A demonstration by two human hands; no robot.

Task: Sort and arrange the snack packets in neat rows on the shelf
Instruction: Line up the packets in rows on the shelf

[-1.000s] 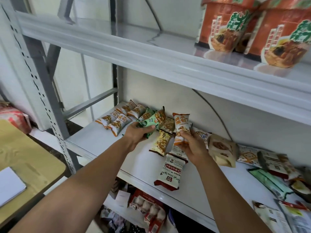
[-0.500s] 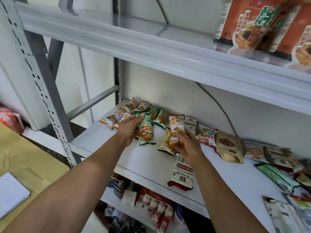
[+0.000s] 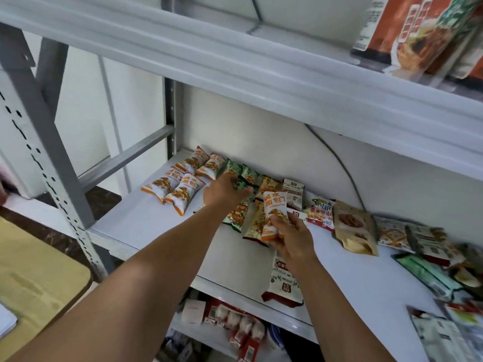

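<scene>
- Right hand (image 3: 291, 237) has the orange-and-white foil snack packet (image 3: 273, 207) by its lower end, fingers (image 3: 281, 223) and thumb wrapped round it. The packet stands upright above them, clear of the white metal shelf (image 3: 136, 220), mid-board.
- Left hand (image 3: 226, 190) is in deep towards the back wall, fingers bent down over the top end of the green foil snack packet (image 3: 235, 216). That packet lies flat, trailing out from under the hand towards the front edge. Pinching or just pressing? Can't tell, the back of the hand hides it.
- Four matching orange-and-white packets (image 3: 183, 182) already sit paired up in the shelf's back left corner, and that looks like where the held one belongs.
- Trouble spot one: it's gripped low, so the free top could flop and clip the yellow-brown packet (image 3: 254, 226) just beside it, scattering the loose pile.
- Trouble spot two: the long white-and-red packet (image 3: 283, 283) lies right at the front edge, beneath the right wrist. One careless drag back and it goes over.
- Crossing left means passing over the left arm, so a snag there is likely.
</scene>
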